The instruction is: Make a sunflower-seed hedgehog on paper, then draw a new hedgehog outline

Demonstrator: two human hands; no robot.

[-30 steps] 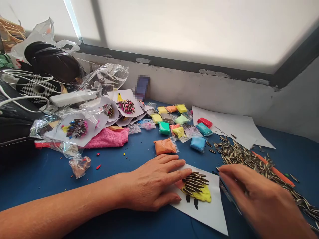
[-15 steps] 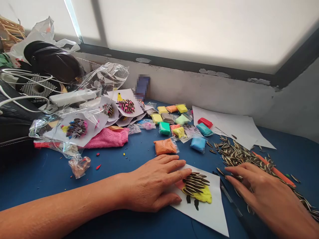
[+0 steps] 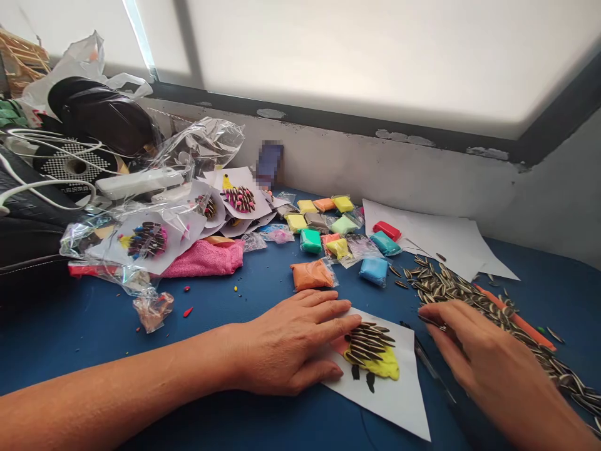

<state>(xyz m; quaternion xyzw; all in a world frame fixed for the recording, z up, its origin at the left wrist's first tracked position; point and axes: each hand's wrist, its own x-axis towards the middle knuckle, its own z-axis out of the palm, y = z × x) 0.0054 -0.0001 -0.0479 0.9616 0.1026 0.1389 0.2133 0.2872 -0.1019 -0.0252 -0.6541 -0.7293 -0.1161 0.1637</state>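
My left hand [image 3: 291, 341] lies flat with fingers stretched, its fingertips on a white paper card [image 3: 399, 413]. On the card is a hedgehog figure: a yellow clay body [image 3: 387, 366], a pinkish face partly under my fingers, black feet, and rows of striped sunflower seeds [image 3: 369, 343] laid over its back. To the right of the card, my right hand [image 3: 483, 351] has its fingers curled together around a sunflower seed [image 3: 432, 323] at the fingertips. Beside that hand spreads a loose pile of sunflower seeds [image 3: 446, 289].
Wrapped clay packets, among them orange [image 3: 312, 274], blue [image 3: 374, 270] and green [image 3: 310, 240], lie behind the card. White sheets [image 3: 422, 228] rest at the back right. An orange stick [image 3: 521, 322] crosses the seeds. Finished cards [image 3: 239, 197], a pink cloth [image 3: 204, 260] and bags crowd the left.
My right hand's fingers have drawn together on a seed beside the pile, and the hand has shifted slightly left. My left hand stays on the card.
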